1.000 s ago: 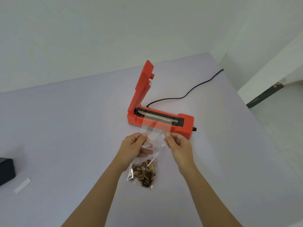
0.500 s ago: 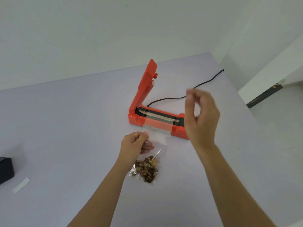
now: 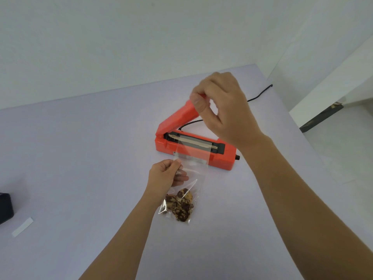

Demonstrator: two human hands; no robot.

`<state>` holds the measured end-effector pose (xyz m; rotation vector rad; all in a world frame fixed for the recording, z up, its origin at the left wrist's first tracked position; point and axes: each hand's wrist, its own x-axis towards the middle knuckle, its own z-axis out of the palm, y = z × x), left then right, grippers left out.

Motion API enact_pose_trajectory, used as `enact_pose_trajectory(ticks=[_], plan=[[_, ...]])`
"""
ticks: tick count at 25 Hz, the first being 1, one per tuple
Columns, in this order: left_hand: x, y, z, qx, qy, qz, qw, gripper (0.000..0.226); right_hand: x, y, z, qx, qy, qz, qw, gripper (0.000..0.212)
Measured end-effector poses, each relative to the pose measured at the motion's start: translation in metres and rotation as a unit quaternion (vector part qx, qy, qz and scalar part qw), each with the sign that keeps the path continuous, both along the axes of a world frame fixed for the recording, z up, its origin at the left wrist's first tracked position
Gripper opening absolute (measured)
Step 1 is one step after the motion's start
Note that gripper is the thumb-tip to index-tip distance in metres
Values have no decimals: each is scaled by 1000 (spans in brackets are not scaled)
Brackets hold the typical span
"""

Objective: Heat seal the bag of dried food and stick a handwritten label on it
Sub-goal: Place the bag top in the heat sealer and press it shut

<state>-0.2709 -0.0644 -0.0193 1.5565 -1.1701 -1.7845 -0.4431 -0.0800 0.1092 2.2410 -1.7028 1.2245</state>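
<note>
An orange heat sealer (image 3: 222,159) sits mid-table with its hinged arm (image 3: 177,117) partly lowered. My right hand (image 3: 224,110) grips the free end of that arm from above. A clear plastic bag (image 3: 191,164) lies with its open top across the sealing strip (image 3: 193,141). Brown dried food (image 3: 180,207) fills the bag's lower end, which rests on the table nearer me. My left hand (image 3: 167,174) pinches the bag's left edge just in front of the sealer.
A white paper label strip (image 3: 22,229) lies at the table's left front, beside a black object (image 3: 5,207) at the frame's left edge. The sealer's black cord (image 3: 260,93) trails to the far right table edge. A white wall stands behind the table.
My right hand let go of the bag, rose and took hold of the sealer's arm. The arm has swung down from nearly upright to a lower angle. My left hand keeps its hold on the bag.
</note>
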Motion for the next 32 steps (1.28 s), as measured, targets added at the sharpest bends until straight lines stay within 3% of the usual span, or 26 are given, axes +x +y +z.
enact_pose_trajectory(ticks=[5,12,19,32], plan=[[0,-1,-2,0,1,-4,1000,23,-28,23,-32,136,25,-92,986,23],[2,-1,-7,-2,-2,-6,1000,23,-34,54,-90,301,-44,-132,944,42],[2,0,-8,2,2,-4,1000,23,-37,59,-129,318,53,-184,929,56],[8,0,-9,8,9,5,1000,23,-30,53,-138,290,38,-192,937,58]])
